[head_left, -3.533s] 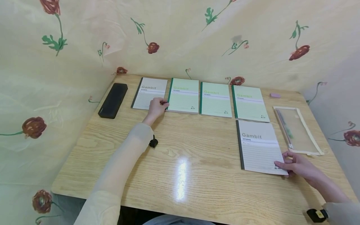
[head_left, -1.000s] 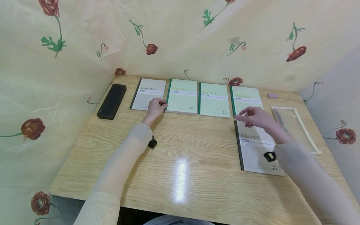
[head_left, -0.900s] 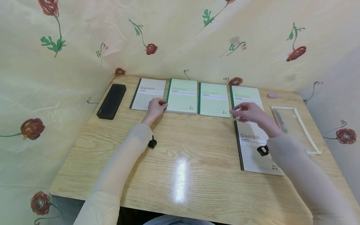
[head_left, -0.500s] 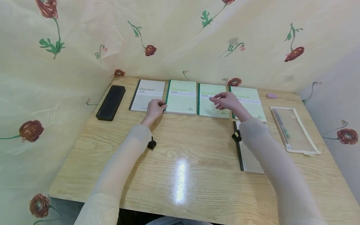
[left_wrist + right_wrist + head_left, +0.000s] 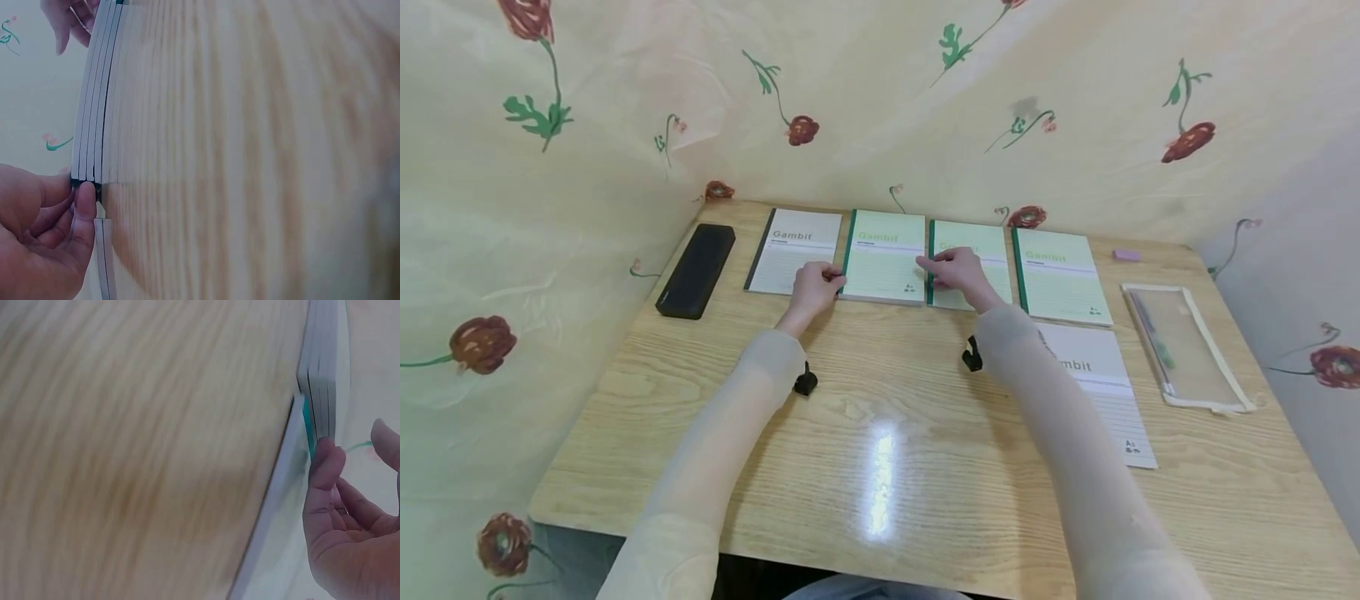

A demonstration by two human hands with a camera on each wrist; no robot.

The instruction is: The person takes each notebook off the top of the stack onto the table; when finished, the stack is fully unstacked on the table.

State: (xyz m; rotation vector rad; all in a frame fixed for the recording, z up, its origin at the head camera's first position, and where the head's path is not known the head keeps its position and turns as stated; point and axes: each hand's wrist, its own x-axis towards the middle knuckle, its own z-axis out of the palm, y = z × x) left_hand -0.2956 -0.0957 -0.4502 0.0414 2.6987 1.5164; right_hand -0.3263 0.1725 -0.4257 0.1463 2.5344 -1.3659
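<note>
A stack of several green-spined notebooks [image 5: 883, 271] lies second from the left in the back row. My left hand [image 5: 814, 287] pinches its lower left corner at the spine; in the left wrist view the thumb and fingers close around the edges of the stacked notebooks [image 5: 94, 106]. My right hand [image 5: 957, 271] is over another green-spined notebook [image 5: 985, 242], its fingers at the stack's right edge. In the right wrist view, a fingertip of the right hand [image 5: 350, 531] meets the stack's corner [image 5: 322, 394] while the thumb stands apart.
A grey-spined notebook [image 5: 797, 246] lies left of the stack, with a black case [image 5: 696, 271] beyond. To the right are a green-spined notebook [image 5: 1060, 279], a grey-spined one [image 5: 1105, 392] partly under the right sleeve, a mesh pouch [image 5: 1195, 350] and a pink eraser [image 5: 1126, 255].
My right hand has let go of the front grey-spined notebook and moved left across the row to the stack's right edge. My left hand has stayed at the stack's corner.
</note>
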